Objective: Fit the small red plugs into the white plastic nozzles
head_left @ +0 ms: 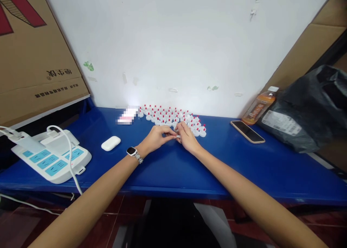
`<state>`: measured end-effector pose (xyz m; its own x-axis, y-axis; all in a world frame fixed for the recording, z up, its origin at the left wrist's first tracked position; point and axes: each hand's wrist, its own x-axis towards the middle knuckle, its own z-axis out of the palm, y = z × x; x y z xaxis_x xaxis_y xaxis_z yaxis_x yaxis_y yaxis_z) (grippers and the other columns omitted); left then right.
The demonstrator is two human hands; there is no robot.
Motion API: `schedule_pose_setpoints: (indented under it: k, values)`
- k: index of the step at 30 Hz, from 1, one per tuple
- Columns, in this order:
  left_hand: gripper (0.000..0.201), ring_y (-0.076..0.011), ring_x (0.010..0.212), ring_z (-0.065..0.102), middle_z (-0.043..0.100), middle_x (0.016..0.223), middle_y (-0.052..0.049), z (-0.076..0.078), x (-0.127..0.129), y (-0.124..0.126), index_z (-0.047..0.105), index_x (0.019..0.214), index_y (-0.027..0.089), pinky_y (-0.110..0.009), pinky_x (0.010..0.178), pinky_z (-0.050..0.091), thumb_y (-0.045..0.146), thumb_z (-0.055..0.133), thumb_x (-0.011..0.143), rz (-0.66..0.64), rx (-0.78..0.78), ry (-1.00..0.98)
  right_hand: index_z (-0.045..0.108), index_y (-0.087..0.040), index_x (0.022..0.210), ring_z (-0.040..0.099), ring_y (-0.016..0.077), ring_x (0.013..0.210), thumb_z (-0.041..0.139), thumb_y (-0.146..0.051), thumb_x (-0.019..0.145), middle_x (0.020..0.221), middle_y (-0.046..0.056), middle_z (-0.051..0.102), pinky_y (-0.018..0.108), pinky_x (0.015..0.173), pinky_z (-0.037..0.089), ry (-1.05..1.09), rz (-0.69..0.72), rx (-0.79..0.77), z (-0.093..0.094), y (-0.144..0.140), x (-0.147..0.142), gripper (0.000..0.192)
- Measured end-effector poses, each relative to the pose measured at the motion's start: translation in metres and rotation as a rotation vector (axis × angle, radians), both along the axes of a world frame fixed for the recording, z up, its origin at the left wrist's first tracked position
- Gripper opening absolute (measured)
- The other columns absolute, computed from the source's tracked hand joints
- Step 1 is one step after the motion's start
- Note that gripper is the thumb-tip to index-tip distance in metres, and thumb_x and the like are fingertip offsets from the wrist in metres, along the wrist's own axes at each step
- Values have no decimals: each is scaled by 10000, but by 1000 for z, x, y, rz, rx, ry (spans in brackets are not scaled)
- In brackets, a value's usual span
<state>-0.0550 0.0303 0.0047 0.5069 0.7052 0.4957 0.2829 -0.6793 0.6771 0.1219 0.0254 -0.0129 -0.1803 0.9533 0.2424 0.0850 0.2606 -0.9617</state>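
Note:
My left hand (157, 136) and my right hand (187, 136) meet over the blue table (168, 168), fingertips pinched together on a small white cap (177, 135) between them. Just beyond my fingers lies a cluster of several white caps with red tips (168, 117), set in rows against the white wall. My left wrist wears a watch (133, 152). What part of the small piece each hand grips is hidden by the fingers.
A white power strip (51, 156) with cables sits at the left, with a white earbud case (111, 143) beside it. A phone (247, 131), an orange drink bottle (259, 106) and a black plastic bag (309, 107) lie at the right. Cardboard boxes (32, 53) lean on both sides.

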Motion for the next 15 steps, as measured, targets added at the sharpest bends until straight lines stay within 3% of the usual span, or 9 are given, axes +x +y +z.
schedule_pose_setpoints:
  k: [4, 7, 10, 15]
  values:
    - [355, -217, 748, 724, 770, 795, -86, -1, 8, 1, 778, 914, 144, -366, 767, 592, 483, 762, 808, -14, -240, -301, 431, -260, 869, 392, 122, 450, 434, -650, 937, 509, -75, 445, 241, 459, 292, 226, 19, -73, 5, -3, -14, 396]
    - [431, -189, 625, 686, 749, 716, -64, 0, 13, 3, 767, 888, 132, -342, 659, 587, 540, 788, 752, 73, -320, -433, 416, -257, 864, 380, 104, 454, 459, -733, 888, 591, -57, 480, 233, 435, 270, 352, 75, -114, 6, -5, -26, 479]
    - [399, -170, 670, 664, 748, 748, -52, 1, 15, 3, 760, 816, 148, -306, 679, 562, 546, 756, 782, 154, -222, -395, 411, -259, 858, 305, 83, 432, 462, -784, 861, 602, -67, 422, 222, 416, 217, 382, 87, -144, 5, -7, -32, 528]
    - [438, -160, 748, 642, 699, 767, -40, 4, 14, -1, 717, 766, 167, -289, 749, 515, 502, 525, 973, 179, 19, -190, 425, -259, 845, 257, 85, 410, 465, -851, 812, 552, -82, 326, 224, 396, 183, 376, 6, -160, 1, -7, -31, 594]
